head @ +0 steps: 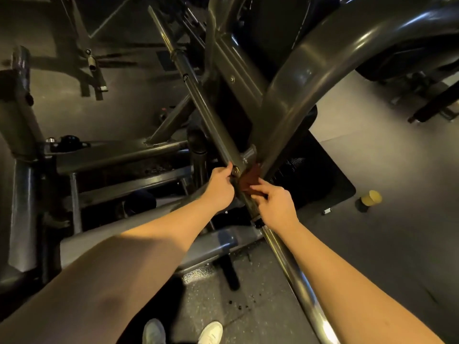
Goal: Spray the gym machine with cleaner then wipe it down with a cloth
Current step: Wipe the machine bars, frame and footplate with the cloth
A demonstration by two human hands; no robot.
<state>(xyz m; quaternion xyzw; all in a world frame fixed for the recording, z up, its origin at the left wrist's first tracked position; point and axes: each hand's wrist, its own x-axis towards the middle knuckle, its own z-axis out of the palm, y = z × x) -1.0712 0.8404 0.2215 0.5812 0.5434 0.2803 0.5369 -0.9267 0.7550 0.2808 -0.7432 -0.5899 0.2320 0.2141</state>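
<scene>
Head view: both bare forearms reach forward and down to the gym machine [293,95], and the hands meet on its slanted steel bar [206,112], which runs from the upper left down past the right forearm.

The left hand [219,188] is curled round the bar from its left side, with the thumb lying up along the tube beside a small bolt. The reddish-brown cloth [249,178] lies on the bar between the two hands, touching both. It is just right of the left hand's knuckles and just above the right hand's fingertips, tucked where the bar crosses the broad curved frame arm [285,125]. Whether the left hand also catches an edge of the cloth cannot be told.

The right hand [274,203] sits a little lower on the bar. Its fingers are bent and pinch the near edge of the cloth against the tube.

Well to the right of the right hand, a yellow-topped container [368,200] stands on the grey floor [397,157], beside a black mat [323,175]. Below both forearms are two white shoes [211,331].
</scene>
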